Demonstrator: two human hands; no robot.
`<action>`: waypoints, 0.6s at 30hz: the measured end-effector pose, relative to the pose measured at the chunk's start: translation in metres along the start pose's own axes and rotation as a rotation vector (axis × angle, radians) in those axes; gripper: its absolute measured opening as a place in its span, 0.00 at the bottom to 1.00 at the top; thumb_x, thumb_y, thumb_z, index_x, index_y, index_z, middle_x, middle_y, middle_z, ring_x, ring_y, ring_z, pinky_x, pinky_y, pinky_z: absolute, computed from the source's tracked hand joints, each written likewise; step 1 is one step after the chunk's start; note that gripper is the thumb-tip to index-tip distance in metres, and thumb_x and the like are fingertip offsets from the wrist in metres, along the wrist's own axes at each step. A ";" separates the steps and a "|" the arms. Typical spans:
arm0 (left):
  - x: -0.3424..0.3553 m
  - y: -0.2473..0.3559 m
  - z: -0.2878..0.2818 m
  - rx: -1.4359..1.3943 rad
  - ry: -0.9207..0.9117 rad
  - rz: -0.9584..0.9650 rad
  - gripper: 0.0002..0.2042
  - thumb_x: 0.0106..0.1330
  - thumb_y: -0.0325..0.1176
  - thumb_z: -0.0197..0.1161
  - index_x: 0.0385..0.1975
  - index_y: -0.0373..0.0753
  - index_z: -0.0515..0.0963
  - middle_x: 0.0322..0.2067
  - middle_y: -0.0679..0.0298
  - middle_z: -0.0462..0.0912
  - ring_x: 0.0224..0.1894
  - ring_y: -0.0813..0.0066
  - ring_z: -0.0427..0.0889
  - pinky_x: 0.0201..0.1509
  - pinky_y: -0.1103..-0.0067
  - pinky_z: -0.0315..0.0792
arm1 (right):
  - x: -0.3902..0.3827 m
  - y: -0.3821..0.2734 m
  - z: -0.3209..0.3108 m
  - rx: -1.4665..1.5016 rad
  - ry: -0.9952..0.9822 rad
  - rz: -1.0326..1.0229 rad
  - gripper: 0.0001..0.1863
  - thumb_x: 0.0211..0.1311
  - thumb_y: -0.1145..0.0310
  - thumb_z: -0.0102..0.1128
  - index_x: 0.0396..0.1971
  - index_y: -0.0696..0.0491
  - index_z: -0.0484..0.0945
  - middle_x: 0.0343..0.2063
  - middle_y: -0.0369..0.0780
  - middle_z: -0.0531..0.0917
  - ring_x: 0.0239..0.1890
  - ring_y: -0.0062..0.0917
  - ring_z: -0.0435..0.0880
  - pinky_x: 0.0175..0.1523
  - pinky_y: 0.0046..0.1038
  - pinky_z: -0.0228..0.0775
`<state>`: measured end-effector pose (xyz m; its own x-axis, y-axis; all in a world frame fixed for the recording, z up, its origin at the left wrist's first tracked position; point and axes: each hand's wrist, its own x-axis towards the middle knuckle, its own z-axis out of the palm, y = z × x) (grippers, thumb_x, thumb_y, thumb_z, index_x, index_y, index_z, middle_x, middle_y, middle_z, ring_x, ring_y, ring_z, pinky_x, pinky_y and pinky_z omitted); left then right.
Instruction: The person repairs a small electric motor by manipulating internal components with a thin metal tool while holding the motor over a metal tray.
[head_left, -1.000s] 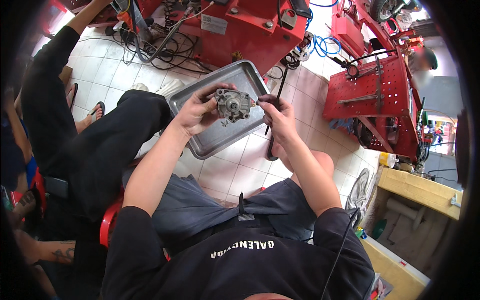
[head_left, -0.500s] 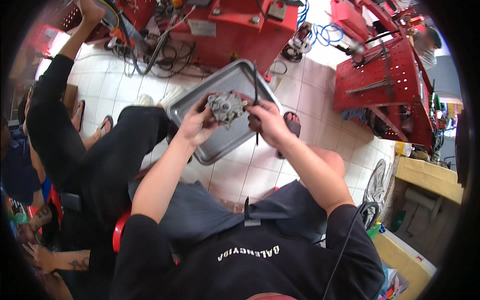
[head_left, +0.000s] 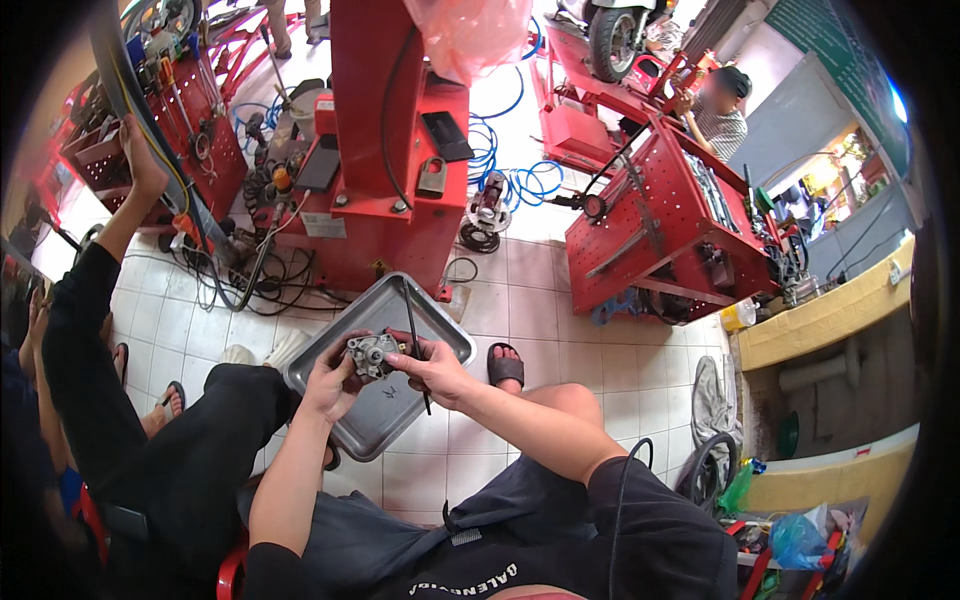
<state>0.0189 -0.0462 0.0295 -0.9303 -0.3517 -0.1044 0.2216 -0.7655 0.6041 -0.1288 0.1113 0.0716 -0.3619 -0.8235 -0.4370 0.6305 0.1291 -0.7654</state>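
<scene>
My left hand [head_left: 331,382] is closed around the side of a grey cast-metal machine part [head_left: 372,352] with a round hub in its middle. The part is held up over a grey metal tray [head_left: 362,452] on the floor. My right hand [head_left: 443,376] is closed on a thin, dark rod-like tool [head_left: 412,322], which stands out above and below the fingers. The right thumb reaches onto the face of the metal part. Its fingers partly hide the part's right side, so the tool's working end cannot be told. A small dark mark or piece [head_left: 389,392] shows on the tray's bottom.
A red machine base [head_left: 425,225] stands beyond the tray, with cables [head_left: 225,285] on the floor to its left. Another person's black-trousered leg [head_left: 215,430] is close on my left. A red perforated tool cart [head_left: 625,235] stands at the right. Blue hoses [head_left: 530,185] lie behind.
My view has tilted up, showing more of the workshop beyond. My right thumb has come onto the face of the metal part; both hands still hold their things.
</scene>
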 end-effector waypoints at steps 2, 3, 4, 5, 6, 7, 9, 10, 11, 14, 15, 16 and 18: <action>0.003 -0.005 0.003 -0.017 -0.003 -0.012 0.18 0.71 0.31 0.58 0.61 0.44 0.73 0.59 0.64 0.77 0.59 0.63 0.78 0.59 0.59 0.76 | 0.002 -0.002 -0.005 -0.010 0.053 0.023 0.37 0.58 0.64 0.75 0.64 0.61 0.67 0.29 0.30 0.80 0.20 0.09 0.65 0.21 0.17 0.52; 0.006 -0.009 0.006 -0.031 0.023 -0.025 0.18 0.72 0.32 0.57 0.61 0.45 0.73 0.59 0.64 0.77 0.59 0.63 0.78 0.60 0.59 0.76 | 0.003 -0.002 -0.008 -0.014 0.083 0.037 0.36 0.58 0.64 0.75 0.62 0.60 0.69 0.29 0.30 0.80 0.20 0.09 0.65 0.21 0.17 0.51; 0.011 -0.013 0.009 -0.046 0.050 -0.037 0.18 0.72 0.32 0.57 0.62 0.45 0.72 0.60 0.64 0.77 0.60 0.63 0.78 0.60 0.59 0.76 | 0.004 -0.005 -0.012 -0.020 0.100 0.042 0.29 0.57 0.64 0.75 0.57 0.59 0.75 0.28 0.30 0.80 0.20 0.09 0.64 0.21 0.17 0.50; 0.011 -0.015 0.010 -0.058 0.084 -0.049 0.18 0.73 0.32 0.56 0.62 0.45 0.72 0.60 0.64 0.77 0.60 0.63 0.78 0.60 0.60 0.76 | 0.004 -0.007 -0.009 -0.033 0.125 0.056 0.26 0.58 0.64 0.75 0.54 0.59 0.77 0.27 0.29 0.78 0.19 0.09 0.62 0.21 0.17 0.49; 0.010 -0.018 0.008 -0.038 0.092 -0.068 0.18 0.74 0.36 0.54 0.62 0.46 0.72 0.59 0.64 0.77 0.60 0.62 0.77 0.61 0.58 0.75 | 0.002 -0.013 -0.006 -0.049 0.148 0.070 0.23 0.59 0.64 0.74 0.51 0.58 0.79 0.26 0.28 0.77 0.18 0.09 0.61 0.21 0.17 0.48; 0.011 -0.022 0.005 -0.019 0.100 -0.082 0.18 0.75 0.39 0.52 0.62 0.46 0.72 0.59 0.64 0.77 0.60 0.62 0.77 0.62 0.57 0.73 | 0.002 -0.017 -0.003 -0.069 0.169 0.085 0.20 0.60 0.64 0.73 0.48 0.58 0.82 0.24 0.26 0.76 0.17 0.09 0.60 0.21 0.17 0.47; 0.008 -0.027 0.009 -0.066 0.146 -0.165 0.20 0.76 0.47 0.48 0.62 0.47 0.71 0.58 0.64 0.77 0.60 0.62 0.76 0.64 0.55 0.71 | 0.007 -0.007 -0.009 -0.142 0.240 0.026 0.19 0.57 0.63 0.75 0.44 0.58 0.84 0.27 0.30 0.80 0.19 0.10 0.65 0.22 0.19 0.53; 0.014 -0.026 0.013 -0.131 0.179 -0.223 0.22 0.76 0.52 0.45 0.62 0.47 0.70 0.57 0.63 0.77 0.60 0.61 0.75 0.65 0.54 0.69 | 0.013 -0.010 -0.014 -0.226 0.269 -0.015 0.19 0.56 0.63 0.76 0.43 0.58 0.85 0.30 0.33 0.83 0.22 0.13 0.71 0.24 0.20 0.60; 0.009 -0.029 0.017 -0.207 0.239 -0.293 0.25 0.76 0.56 0.42 0.62 0.48 0.70 0.57 0.63 0.77 0.60 0.61 0.75 0.65 0.53 0.68 | 0.015 -0.005 -0.014 -0.303 0.294 -0.024 0.19 0.55 0.62 0.76 0.42 0.58 0.85 0.32 0.35 0.86 0.24 0.15 0.76 0.26 0.22 0.66; 0.002 -0.038 0.023 -0.178 0.328 -0.404 0.37 0.71 0.69 0.39 0.65 0.43 0.66 0.58 0.58 0.73 0.61 0.58 0.71 0.69 0.55 0.63 | 0.021 0.012 -0.024 -0.654 0.329 -0.250 0.18 0.52 0.66 0.75 0.41 0.60 0.86 0.35 0.41 0.89 0.35 0.23 0.86 0.43 0.29 0.78; 0.002 -0.038 0.029 -0.248 0.310 -0.410 0.38 0.70 0.69 0.38 0.65 0.42 0.66 0.59 0.55 0.72 0.63 0.57 0.69 0.70 0.56 0.62 | 0.013 0.004 -0.017 -0.761 0.340 -0.155 0.15 0.53 0.67 0.73 0.39 0.59 0.86 0.33 0.42 0.89 0.37 0.23 0.86 0.44 0.28 0.77; 0.005 -0.039 0.026 -0.302 0.307 -0.434 0.39 0.70 0.70 0.38 0.65 0.41 0.66 0.59 0.55 0.72 0.64 0.58 0.69 0.70 0.56 0.61 | 0.007 0.000 -0.011 -0.835 0.300 -0.167 0.15 0.53 0.67 0.73 0.38 0.60 0.86 0.36 0.44 0.88 0.37 0.25 0.87 0.44 0.28 0.77; 0.010 -0.028 0.029 -0.358 0.324 -0.439 0.40 0.70 0.71 0.38 0.65 0.40 0.66 0.59 0.55 0.74 0.64 0.60 0.70 0.71 0.58 0.61 | 0.003 0.004 -0.002 -1.019 0.245 -0.372 0.15 0.51 0.66 0.74 0.36 0.61 0.86 0.40 0.46 0.87 0.36 0.30 0.87 0.41 0.30 0.77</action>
<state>-0.0050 -0.0123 0.0348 -0.8335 -0.0671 -0.5485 -0.0233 -0.9874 0.1563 -0.1293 0.1103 0.0662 -0.6082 -0.7880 -0.0952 -0.3636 0.3832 -0.8491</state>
